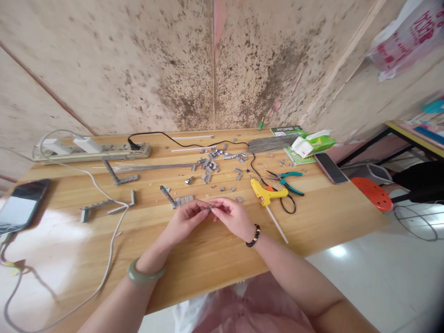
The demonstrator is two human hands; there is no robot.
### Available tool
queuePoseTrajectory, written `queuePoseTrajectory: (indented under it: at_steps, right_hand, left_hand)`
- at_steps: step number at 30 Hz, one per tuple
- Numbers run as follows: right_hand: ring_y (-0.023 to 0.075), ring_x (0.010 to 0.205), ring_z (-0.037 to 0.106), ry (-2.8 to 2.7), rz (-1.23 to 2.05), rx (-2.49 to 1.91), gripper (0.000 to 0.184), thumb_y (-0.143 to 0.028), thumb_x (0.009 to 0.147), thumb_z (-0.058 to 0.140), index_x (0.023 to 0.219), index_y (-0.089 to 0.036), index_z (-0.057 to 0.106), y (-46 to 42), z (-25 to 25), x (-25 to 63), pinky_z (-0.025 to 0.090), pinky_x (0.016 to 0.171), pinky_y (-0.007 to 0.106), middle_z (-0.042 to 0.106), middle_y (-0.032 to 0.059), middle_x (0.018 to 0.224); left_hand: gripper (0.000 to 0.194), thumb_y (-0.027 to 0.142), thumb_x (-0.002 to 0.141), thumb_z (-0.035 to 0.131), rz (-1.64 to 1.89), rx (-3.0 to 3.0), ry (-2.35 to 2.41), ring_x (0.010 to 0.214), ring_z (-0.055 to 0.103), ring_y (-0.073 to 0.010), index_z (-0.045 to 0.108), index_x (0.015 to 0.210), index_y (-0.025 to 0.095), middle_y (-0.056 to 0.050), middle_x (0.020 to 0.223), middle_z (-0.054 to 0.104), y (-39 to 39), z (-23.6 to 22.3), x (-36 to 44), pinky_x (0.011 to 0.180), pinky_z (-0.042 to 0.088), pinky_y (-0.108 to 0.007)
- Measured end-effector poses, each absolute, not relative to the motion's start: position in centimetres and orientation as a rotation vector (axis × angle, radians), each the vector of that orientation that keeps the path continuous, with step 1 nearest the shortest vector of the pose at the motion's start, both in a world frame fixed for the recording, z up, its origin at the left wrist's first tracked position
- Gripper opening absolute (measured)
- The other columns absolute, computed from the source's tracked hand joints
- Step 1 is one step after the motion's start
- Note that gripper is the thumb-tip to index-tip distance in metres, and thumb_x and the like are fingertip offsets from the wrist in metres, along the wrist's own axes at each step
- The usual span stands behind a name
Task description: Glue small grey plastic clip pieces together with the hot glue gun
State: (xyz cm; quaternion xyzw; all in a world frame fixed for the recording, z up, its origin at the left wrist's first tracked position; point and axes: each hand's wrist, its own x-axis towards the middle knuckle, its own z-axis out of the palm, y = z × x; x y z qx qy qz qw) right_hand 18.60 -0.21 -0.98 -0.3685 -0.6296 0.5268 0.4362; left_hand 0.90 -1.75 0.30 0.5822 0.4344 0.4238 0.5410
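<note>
Fingertips of my left hand (188, 218) and my right hand (231, 214) meet over the front middle of the table, pinching a small grey piece (209, 207) between them. Most of that piece is hidden by the fingers. Just behind my left hand lies a joined strip of grey blocks (183, 200) with an arm sticking up at its left end. Farther back is a heap of loose grey blocks (209, 167). To the right of my right hand rests a yellow hot glue gun (266, 192), a white glue stick (276, 225) projecting from its rear.
Teal-handled pliers (292, 181), a phone (330, 167) and a tissue pack (313, 143) lie at right. Thin metal rods (272, 143) are bundled at the back. At left are a power strip (93, 154), a white cable (111, 245), a second phone (24, 206) and grey block assemblies (100, 204).
</note>
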Motion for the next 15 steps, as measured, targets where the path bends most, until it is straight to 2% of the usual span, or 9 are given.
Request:
queuePoseTrajectory:
  at_steps: [6,10,15]
  right_hand:
    - [0.0114,0.06,0.064,-1.561,1.297,-0.904,0.021,-0.025,0.083,0.059,0.103,-0.019,0.064,-0.29,-0.8,18.52,0.054,0.06,0.024,0.067,0.0027,0.082]
    - [0.0121,0.063,0.064,-1.693,1.164,-0.91,0.02,-0.023,0.087,0.054,0.104,-0.021,0.065,-0.32,-0.67,18.68,0.054,0.062,0.025,0.069,0.004,0.087]
    - [0.0165,0.081,0.065,-1.881,0.899,-0.948,0.022,-0.02,0.088,0.052,0.106,-0.023,0.066,-0.41,-0.43,18.9,0.054,0.074,0.029,0.07,0.0068,0.099]
  left_hand:
    - [0.019,0.033,0.081,0.066,1.013,1.392,1.018,0.079,0.065,-0.0178,0.066,0.091,0.017,-0.006,0.088,0.071,-1.7,0.28,0.98,0.073,0.05,-0.028]
    - [0.019,0.032,0.082,0.064,1.008,1.419,1.036,0.081,0.065,-0.0177,0.066,0.094,0.017,-0.005,0.089,0.071,-1.53,-0.16,0.79,0.075,0.05,-0.028]
    - [0.022,0.034,0.082,0.063,0.975,1.457,1.095,0.082,0.065,-0.0198,0.068,0.094,0.017,-0.007,0.089,0.072,-1.35,-0.38,0.67,0.076,0.051,-0.03]
